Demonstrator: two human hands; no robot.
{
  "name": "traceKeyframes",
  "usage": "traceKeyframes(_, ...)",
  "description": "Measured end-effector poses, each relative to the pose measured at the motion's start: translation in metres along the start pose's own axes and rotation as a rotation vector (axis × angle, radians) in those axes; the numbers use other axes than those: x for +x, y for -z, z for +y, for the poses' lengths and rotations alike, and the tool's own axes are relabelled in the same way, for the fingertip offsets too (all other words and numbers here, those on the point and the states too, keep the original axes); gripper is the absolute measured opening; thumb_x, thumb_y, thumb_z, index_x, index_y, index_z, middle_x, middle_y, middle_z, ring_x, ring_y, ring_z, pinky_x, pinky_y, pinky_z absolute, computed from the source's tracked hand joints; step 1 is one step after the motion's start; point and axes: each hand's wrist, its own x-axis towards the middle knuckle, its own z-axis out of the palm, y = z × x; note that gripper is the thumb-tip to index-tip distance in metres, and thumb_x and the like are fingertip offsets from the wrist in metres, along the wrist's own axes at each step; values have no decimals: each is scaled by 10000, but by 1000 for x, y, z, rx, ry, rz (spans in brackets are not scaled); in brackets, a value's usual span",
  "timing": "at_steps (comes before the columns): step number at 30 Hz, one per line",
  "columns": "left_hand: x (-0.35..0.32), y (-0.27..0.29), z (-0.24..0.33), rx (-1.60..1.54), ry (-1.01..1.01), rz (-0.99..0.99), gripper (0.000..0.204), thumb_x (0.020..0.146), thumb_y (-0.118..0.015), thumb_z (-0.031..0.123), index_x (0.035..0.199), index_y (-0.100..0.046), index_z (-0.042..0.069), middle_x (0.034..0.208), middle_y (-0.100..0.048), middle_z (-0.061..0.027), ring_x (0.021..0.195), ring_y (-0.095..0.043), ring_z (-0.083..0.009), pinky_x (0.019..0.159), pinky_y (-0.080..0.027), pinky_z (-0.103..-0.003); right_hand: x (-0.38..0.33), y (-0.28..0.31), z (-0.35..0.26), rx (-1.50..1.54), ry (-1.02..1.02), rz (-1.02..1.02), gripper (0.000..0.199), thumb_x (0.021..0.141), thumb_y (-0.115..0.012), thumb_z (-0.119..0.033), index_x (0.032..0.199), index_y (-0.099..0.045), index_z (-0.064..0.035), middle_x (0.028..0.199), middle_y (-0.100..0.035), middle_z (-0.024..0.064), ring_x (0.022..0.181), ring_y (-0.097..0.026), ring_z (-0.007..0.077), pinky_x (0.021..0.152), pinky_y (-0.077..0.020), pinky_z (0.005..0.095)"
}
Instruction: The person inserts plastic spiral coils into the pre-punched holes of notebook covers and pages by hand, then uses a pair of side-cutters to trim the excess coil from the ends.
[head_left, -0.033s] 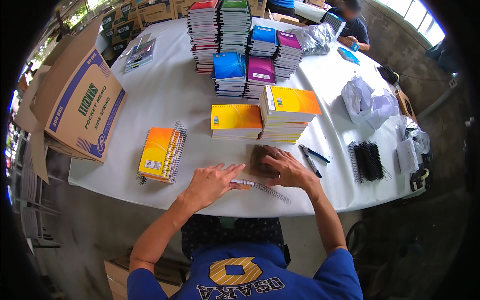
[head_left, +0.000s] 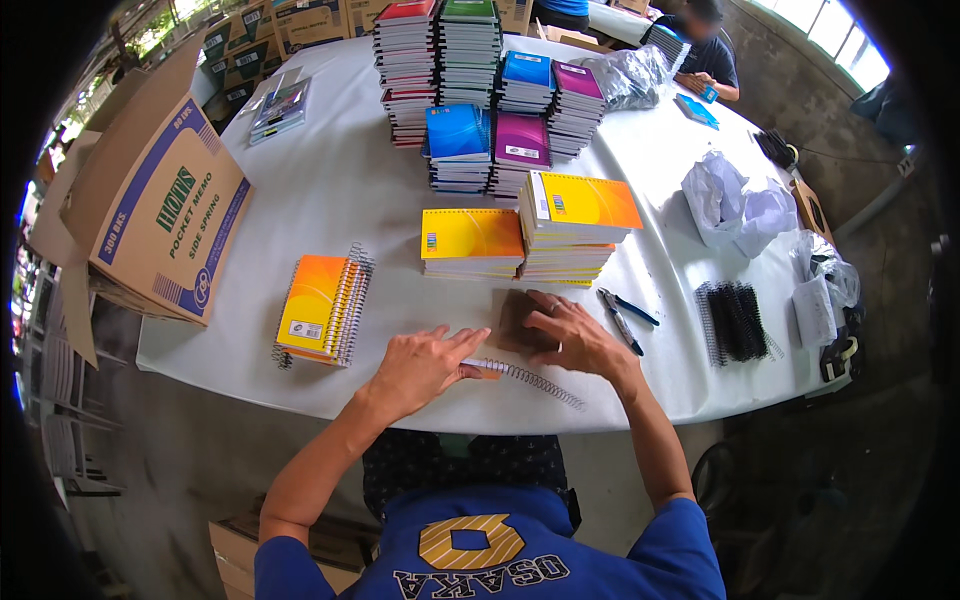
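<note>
My left hand (head_left: 425, 365) is closed on a small notebook (head_left: 486, 374), held nearly edge-on, mostly hidden by the fingers; a strip of orange cover shows. From its spine a thin metal spiral coil (head_left: 545, 385) runs out to the right, its far end loose over the table. My right hand (head_left: 575, 335) has its fingers apart, fingertips at a dark brown flat block (head_left: 516, 322), thumb near the coil. Left of my hands lies a pile of coil-bound yellow-orange notebooks (head_left: 318, 308). Beyond them stand yellow-orange notebook stacks (head_left: 470, 235) with punched edges.
Pliers (head_left: 634, 307) and a pen-like tool (head_left: 621, 322) lie right of my hand. Further right are a bundle of black coils (head_left: 738, 322) and white plastic bags (head_left: 735, 205). A large carton (head_left: 170, 215) stands left. Coloured notebook stacks (head_left: 460, 135) rise behind. Another person (head_left: 705, 60) sits far right.
The coil's loose end has shifted slightly to the right. Both hands stay in nearly the same place.
</note>
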Motion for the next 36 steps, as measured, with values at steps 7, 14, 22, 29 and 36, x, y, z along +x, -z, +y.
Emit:
traceKeyframes(7, -1, 7, -7, 63, 89, 95, 856, 781, -709, 497, 1522, -362, 244, 1130, -679, -120, 957, -687, -298, 768, -575, -401, 22, 32, 0, 939, -27, -324, 469, 905, -671, -351, 1217, -679, 0, 1253, -663, 162, 1144, -621, 281, 975, -480, 375)
traceKeyframes(14, -5, 11, -5, 36, 175, 2, 868, 759, -723, 511, 1516, -367, 278, 1071, -678, -124, 901, -701, -284, 678, -581, -380, 24, 14, -2, 1064, 14, -235, 455, 901, -673, -342, 1196, -693, 3, 1234, -673, 152, 1148, -614, 278, 991, -460, 389)
traceKeyframes(22, -7, 7, -9, -138, 173, 138, 936, 722, -790, 414, 1526, -336, 259, 1394, -566, -99, 1164, -623, -327, 853, -574, -397, 28, -2, 3, 1181, -21, -217, 437, 884, -680, -308, 1185, -695, 9, 1259, -656, 154, 1158, -605, 275, 1011, -447, 381)
traceKeyframes(29, -17, -3, -19, -687, 336, 317, 1072, 697, -849, 224, 1565, -218, 237, 1446, -519, -105, 1251, -562, -336, 902, -566, -407, 45, 9, -14, 991, -99, -283, 445, 860, -685, -300, 1155, -703, 32, 1245, -650, 197, 1158, -604, 292, 1011, -446, 388)
traceKeyframes(36, -27, -17, -22, -836, 388, 348, 1081, 697, -855, 161, 1564, -211, 205, 1310, -627, -139, 1162, -628, -336, 913, -567, -381, 52, 10, -22, 1092, -113, -269, 502, 833, -689, -338, 1178, -696, 27, 1241, -662, 156, 1129, -612, 278, 1001, -451, 369)
